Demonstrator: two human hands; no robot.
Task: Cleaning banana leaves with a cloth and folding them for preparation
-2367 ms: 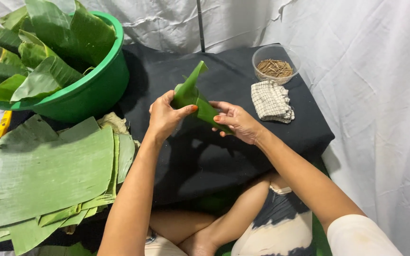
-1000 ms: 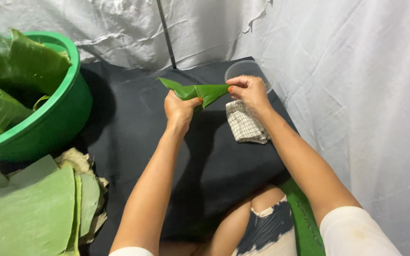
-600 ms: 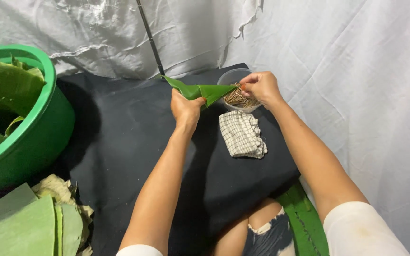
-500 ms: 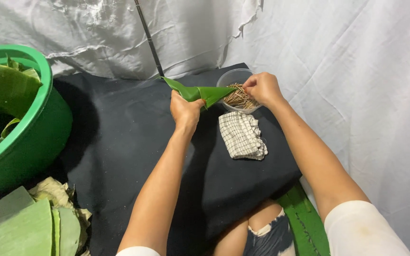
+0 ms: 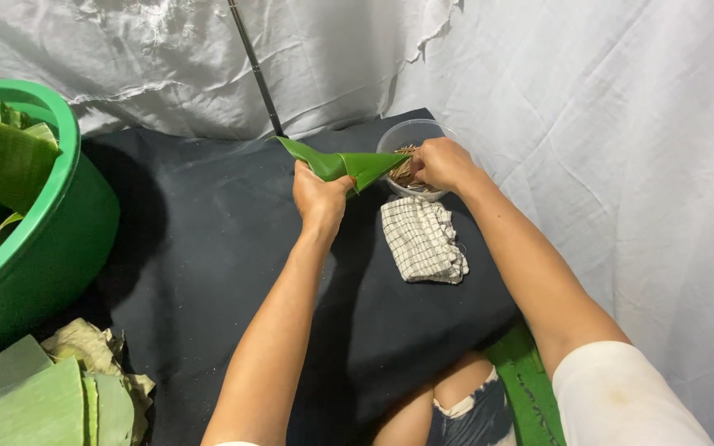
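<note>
Low surface under black cloth, cloth smooth, slightly creased, draped over near edge. At far right corner: clear round bowl of thin brown sticks. Just in front of bowl: folded checked cloth, white with dark grid (frayed at one edge). Green basin at left edge, whether on cloth or beside it unclear.
</note>
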